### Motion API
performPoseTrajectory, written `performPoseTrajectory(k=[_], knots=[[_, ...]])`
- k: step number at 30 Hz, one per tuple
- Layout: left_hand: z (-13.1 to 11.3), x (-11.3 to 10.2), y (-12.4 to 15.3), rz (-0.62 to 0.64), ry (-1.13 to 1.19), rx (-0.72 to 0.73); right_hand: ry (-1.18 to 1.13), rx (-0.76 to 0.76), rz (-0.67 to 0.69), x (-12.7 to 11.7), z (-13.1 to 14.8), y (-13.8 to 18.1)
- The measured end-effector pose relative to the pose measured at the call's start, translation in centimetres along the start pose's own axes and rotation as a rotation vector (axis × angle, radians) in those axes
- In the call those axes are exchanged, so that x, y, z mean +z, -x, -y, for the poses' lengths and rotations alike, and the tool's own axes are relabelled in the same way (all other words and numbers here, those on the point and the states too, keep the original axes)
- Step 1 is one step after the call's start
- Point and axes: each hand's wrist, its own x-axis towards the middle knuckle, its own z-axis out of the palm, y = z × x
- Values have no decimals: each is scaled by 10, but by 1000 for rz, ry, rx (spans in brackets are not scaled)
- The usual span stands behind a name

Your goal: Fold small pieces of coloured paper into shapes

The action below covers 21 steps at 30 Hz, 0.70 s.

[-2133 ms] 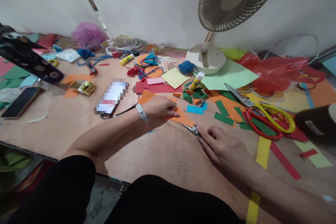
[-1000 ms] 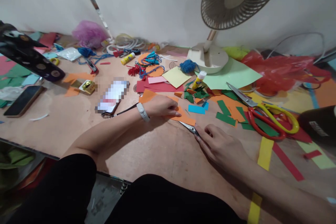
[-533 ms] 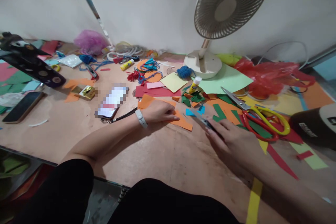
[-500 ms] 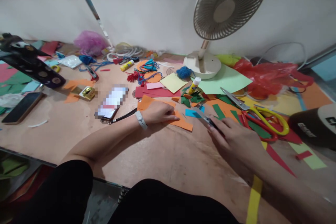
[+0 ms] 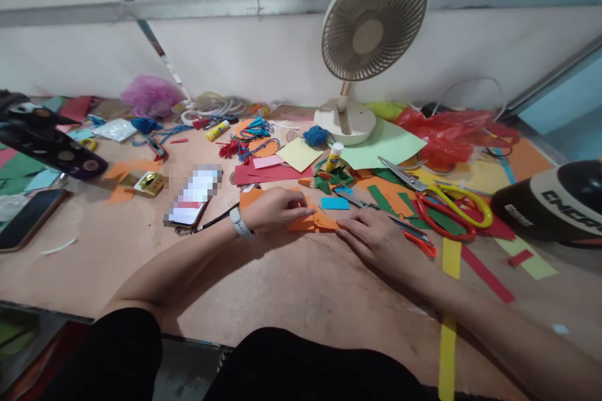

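Note:
My left hand [image 5: 275, 210], with a pale band on its wrist, rests over orange paper [image 5: 249, 197], its thumb and fingers closed at the paper's edge. My right hand [image 5: 371, 235] faces it, fingertips pinching the corner of a small orange paper piece [image 5: 324, 221]. A bright blue paper rectangle [image 5: 335, 203] lies just beyond the fingertips. Behind the right hand is a bladed tool [image 5: 352, 198], partly hidden; an orange-red handle [image 5: 420, 243] shows on the hand's near side. I cannot tell whether they are one tool.
Large scissors [image 5: 451, 207] with red and yellow handles lie at right, near a dark tumbler [image 5: 555, 203]. A fan [image 5: 371, 31] stands at the back. A glue stick [image 5: 335, 156] stands among green scraps. A lit phone [image 5: 194, 197] and a padlock [image 5: 150, 183] are at left.
My right hand has let go of the bladed tool and moved left to the orange paper. The tool now lies on the table. My left hand stays at the orange paper.

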Motion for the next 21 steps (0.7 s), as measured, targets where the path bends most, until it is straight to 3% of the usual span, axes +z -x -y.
performPoseTrajectory(k=[3,7,12,16,21], knots=[[3,-15,-1,-35,11,26,3,-36,-40,2,-3,1],[7,-25,-1,41,43,50,14,-88,-46,2,-3,1],[-2,-20,3,134,18,93,39,-102,-153,3,-3,2],[-13,-13,9,105,-79,33,28,-130,-200,3,-2,4],[-13,-4,10,72,-56,112,-6,-136,-266,0,4,5]])
